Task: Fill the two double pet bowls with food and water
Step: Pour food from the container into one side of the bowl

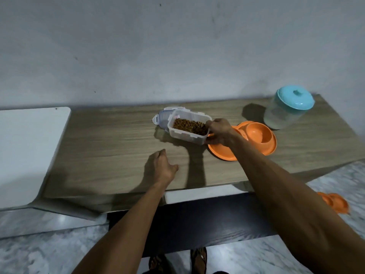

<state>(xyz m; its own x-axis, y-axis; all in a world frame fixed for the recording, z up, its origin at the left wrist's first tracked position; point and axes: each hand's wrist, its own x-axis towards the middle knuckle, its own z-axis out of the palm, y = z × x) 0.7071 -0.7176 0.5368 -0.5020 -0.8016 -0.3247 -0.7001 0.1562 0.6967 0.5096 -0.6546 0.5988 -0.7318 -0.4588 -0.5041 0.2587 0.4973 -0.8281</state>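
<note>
Right hand (219, 133) grips the near-right end of the food container (188, 126); we hold it closed around the wall, thumb over the rim. Left hand (164, 167) hovers just above the tabletop (110, 139), loosely open and holding nothing. We count one clear rectangular container, open-topped, part-filled with brown kibble (190, 126). Its long axis runs from far-left to near-right, and it sits tilted, right end toward the bowl. Its lid (163, 116) lies behind it, touching its far-left corner. We count two orange double pet bowls: one on the tabletop (258, 138), just beside the container, its long axis running left to right, its left cup hidden by our hand, and one on the floor (335, 202) at right. One lidded turquoise-topped jug (286, 107) stands near the far-right edge.
</note>
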